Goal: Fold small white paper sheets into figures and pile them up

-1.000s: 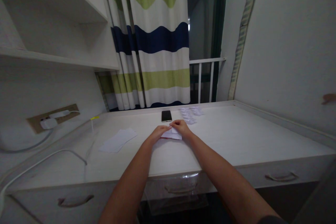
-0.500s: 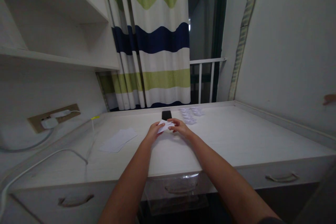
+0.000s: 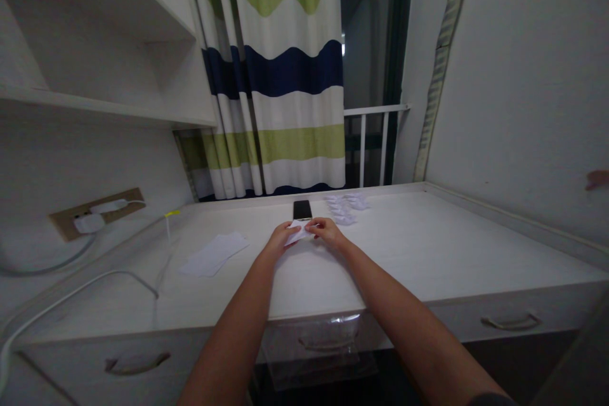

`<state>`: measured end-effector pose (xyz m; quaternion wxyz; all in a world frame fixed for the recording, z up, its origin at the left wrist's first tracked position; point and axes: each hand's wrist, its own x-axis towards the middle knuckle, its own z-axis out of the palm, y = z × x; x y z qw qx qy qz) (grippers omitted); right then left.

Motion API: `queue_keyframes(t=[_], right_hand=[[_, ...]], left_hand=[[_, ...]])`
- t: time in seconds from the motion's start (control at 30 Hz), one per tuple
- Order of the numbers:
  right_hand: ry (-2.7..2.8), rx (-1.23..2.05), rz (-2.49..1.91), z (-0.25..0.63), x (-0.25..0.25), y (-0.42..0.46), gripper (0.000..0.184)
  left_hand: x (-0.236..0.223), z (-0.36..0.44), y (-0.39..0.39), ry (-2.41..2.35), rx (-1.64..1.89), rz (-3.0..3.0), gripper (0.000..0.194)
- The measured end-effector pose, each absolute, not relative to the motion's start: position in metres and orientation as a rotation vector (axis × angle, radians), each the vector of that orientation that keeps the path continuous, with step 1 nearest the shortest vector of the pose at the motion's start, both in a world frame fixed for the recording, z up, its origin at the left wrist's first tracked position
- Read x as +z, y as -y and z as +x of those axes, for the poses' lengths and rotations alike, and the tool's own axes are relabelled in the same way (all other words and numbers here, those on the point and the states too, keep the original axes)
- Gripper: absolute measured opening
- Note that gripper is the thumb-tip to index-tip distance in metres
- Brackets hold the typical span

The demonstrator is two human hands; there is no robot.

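Observation:
A small folded piece of white paper [image 3: 301, 233] is held up between my two hands, just above the white desk [image 3: 404, 254]. My left hand [image 3: 280, 241] pinches its left side, and my right hand [image 3: 325, 231] grips its right corner with the fingertips. Directly beyond the paper, a black smartphone [image 3: 302, 209] lies on the desk, its near end partly hidden behind the paper. Several small folded white papers [image 3: 345, 203] lie in a loose group to the right of the phone.
Loose white sheets [image 3: 214, 254] lie left of my hands. A white cable [image 3: 85, 292] runs along the left side, with a plugged-in adapter [image 3: 89, 223] at a wall socket. Shelves overhang the left, a striped curtain hangs behind the desk, and drawers sit below its front edge.
The paper, flat on the desk a second ago, is now lifted and folded smaller between my fingers. My hands have drawn slightly closer together, and the phone is partly covered by the paper.

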<state>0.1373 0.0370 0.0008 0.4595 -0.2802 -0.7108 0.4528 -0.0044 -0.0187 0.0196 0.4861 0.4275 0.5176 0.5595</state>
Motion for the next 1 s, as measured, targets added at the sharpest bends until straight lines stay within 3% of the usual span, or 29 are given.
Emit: queue_keyframes(t=[0.2, 0.43, 0.8, 1.0], right_hand=[[1.751, 1.068, -0.705, 0.136, 0.001, -0.036, 0.027], [1.728, 1.007, -0.707, 0.138, 0.003, -0.036, 0.031], [1.594, 0.868, -0.832, 0.142, 0.006, -0.040, 0.037], [1.512, 0.897, -0.845, 0.144, 0.004, -0.043, 0.038]], left_hand=[[0.011, -0.006, 0.010, -1.263, 1.399, 1.163, 0.046], [0.006, -0.008, 0.002, -1.195, 1.429, 1.408, 0.022], [0.019, -0.003, 0.017, -1.063, 1.371, 1.347, 0.042], [0.016, -0.004, 0.011, -1.166, 1.455, 1.324, 0.037]])
